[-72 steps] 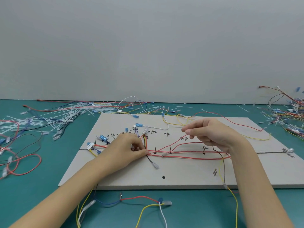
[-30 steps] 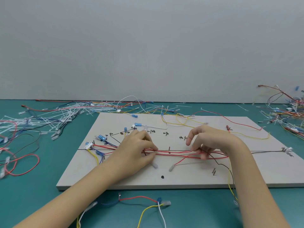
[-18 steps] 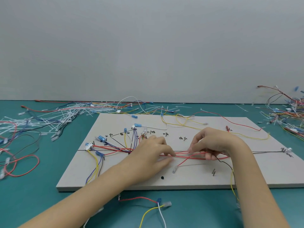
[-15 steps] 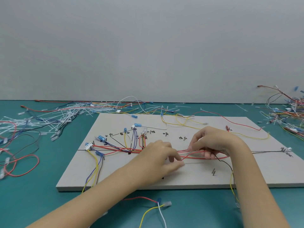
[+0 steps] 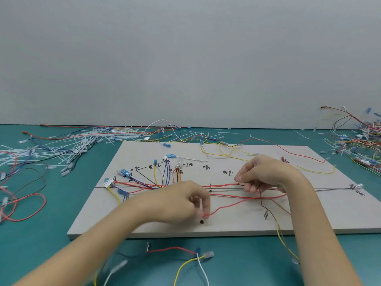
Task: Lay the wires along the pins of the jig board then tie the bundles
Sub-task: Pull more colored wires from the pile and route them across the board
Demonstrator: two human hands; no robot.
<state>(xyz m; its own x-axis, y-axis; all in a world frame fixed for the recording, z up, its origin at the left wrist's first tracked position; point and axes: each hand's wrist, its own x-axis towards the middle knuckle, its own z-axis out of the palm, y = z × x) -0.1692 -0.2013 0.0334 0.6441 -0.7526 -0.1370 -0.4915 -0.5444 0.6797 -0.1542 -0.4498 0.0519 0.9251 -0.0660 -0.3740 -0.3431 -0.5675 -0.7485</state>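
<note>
A grey jig board (image 5: 321,213) lies flat on the teal table, with small dark pins and handwritten labels. Several red wires (image 5: 228,196) run left to right across its middle, beside a grey wire (image 5: 334,189) on a drawn line. My left hand (image 5: 181,203) pinches the loose end of one red wire (image 5: 224,207) just above a black dot (image 5: 202,221) near the board's front edge. My right hand (image 5: 266,174) pinches the red wires at mid-board. Blue and white connectors (image 5: 125,172) fan out at the board's left.
White cable ties (image 5: 68,145) and loose wires lie scattered at the back left. A tangle of coloured wires (image 5: 362,141) fills the back right. Red loops (image 5: 22,207) lie at far left. Yellow, white and red wire ends (image 5: 195,256) hang off the front edge.
My left hand slid right along the red wires, then dropped toward the front edge, pulling one red wire's end down near the black dot. My right hand stayed at mid-board, gripping the wires.
</note>
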